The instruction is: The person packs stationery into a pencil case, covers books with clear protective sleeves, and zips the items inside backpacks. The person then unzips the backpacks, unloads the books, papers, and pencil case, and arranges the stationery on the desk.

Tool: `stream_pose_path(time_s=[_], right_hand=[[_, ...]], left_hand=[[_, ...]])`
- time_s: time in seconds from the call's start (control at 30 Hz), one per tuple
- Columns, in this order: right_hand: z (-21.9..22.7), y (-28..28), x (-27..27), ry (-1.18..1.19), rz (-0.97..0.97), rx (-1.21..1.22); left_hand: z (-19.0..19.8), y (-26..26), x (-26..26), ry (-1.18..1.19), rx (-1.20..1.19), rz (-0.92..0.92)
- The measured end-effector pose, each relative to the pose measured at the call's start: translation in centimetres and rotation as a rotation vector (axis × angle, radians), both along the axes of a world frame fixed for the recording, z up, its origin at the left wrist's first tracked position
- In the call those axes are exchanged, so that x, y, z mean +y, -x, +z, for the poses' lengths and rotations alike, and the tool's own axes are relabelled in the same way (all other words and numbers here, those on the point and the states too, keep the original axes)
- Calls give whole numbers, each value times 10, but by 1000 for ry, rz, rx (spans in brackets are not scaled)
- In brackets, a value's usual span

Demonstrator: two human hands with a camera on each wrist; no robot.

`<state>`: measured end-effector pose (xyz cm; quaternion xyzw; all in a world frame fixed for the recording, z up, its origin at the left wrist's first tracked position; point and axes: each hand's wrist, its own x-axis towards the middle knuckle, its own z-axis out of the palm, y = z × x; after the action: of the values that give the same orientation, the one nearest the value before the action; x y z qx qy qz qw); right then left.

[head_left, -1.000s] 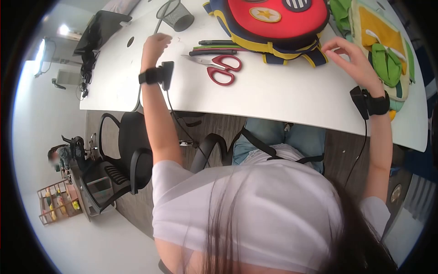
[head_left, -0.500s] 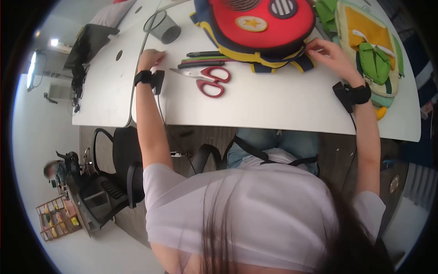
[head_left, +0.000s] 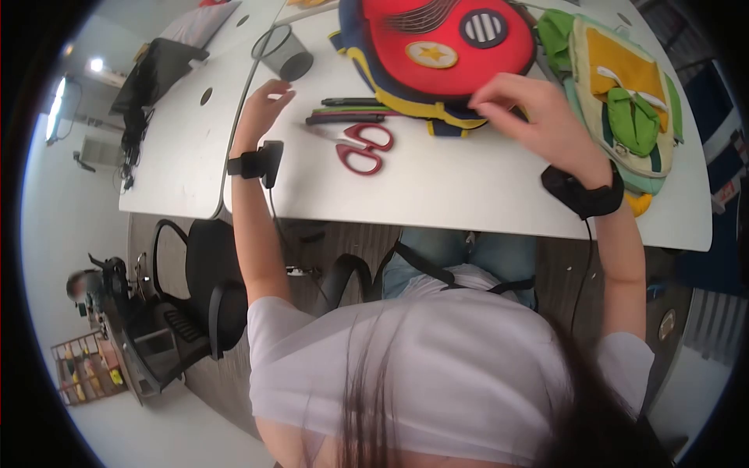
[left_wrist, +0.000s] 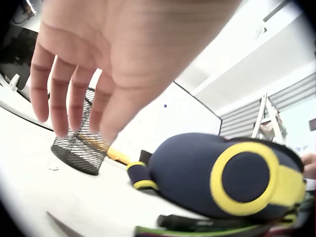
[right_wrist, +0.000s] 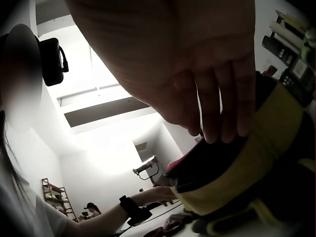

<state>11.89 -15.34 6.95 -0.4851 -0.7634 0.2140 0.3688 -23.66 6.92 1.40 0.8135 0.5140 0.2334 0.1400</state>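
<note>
Backpack (head_left: 472, 66), near R hand (head_left: 546, 126), apart fr. L hand (head_left: 261, 115)

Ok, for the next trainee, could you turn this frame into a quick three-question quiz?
1. True or false: the red-handled scissors lie closer to the person's body than the pens.
2. Which shape is on the oval patch of the red-fronted backpack? A) heart B) star C) moon
3. Fill in: the mesh cup stands nearest the person's ____.

Key: 1 true; 2 B; 3 left hand.
</note>
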Motion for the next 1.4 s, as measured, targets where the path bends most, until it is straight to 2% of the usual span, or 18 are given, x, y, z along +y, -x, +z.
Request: stream_pose_path(time_s=[0.03, 0.07, 0.2, 0.23, 0.3, 0.4, 0.53, 0.73, 0.8, 0.83, 0.9, 0.97, 1.03, 1.1, 1.2, 1.27, 1.33, 1.4], right_hand=[[-3, 23, 9, -68, 77, -38], [-11, 46, 19, -139, 150, -76], [-56, 118, 77, -407, 140, -423], [-63, 126, 92, -412, 148, -425], [-71, 138, 117, -264, 1, -657], [-64, 145, 129, -85, 21, -717], [-78, 145, 154, -129, -30, -735], [-81, 145, 166, -77, -25, -727], [-85, 145, 172, 6, -130, -394], [-84, 145, 175, 7, -127, -397], [-83, 142, 180, -42, -77, -217], [-78, 135, 177, 35, -8, -235], [-75, 127, 170, 147, 106, -320], [-73, 125, 163, 151, 123, -334], [-76, 125, 166, 134, 125, -321], [-70, 129, 167, 188, 18, -230], [-56, 125, 165, 259, -10, -254], [-42, 117, 156, 602, -23, 43]], left_hand=[[3, -1, -7, 118, -38, -78], [6, -3, -13, 120, -33, -69], [9, -7, -37, 102, 3, -81], [7, -5, -40, 120, 47, -75], [8, -5, -57, 133, 112, -10], [-4, -6, -73, 172, 84, -102], [-20, -14, -72, 23, 17, -104], [-20, -23, -50, 11, 43, -255], [-20, -24, -47, 18, 21, -268], [-17, -24, -45, 28, 43, -297], [-13, -22, -43, 39, 65, -327], [-9, -19, -40, 31, 114, -413], [-5, -18, -42, 61, 104, -412], [1, -18, -42, 90, 93, -409], [2, -21, -41, -41, 140, -406], [-4, -26, -39, -283, -118, -333], [-7, -25, -38, -298, -141, -290], [-3, -25, -39, -208, -40, -214]])
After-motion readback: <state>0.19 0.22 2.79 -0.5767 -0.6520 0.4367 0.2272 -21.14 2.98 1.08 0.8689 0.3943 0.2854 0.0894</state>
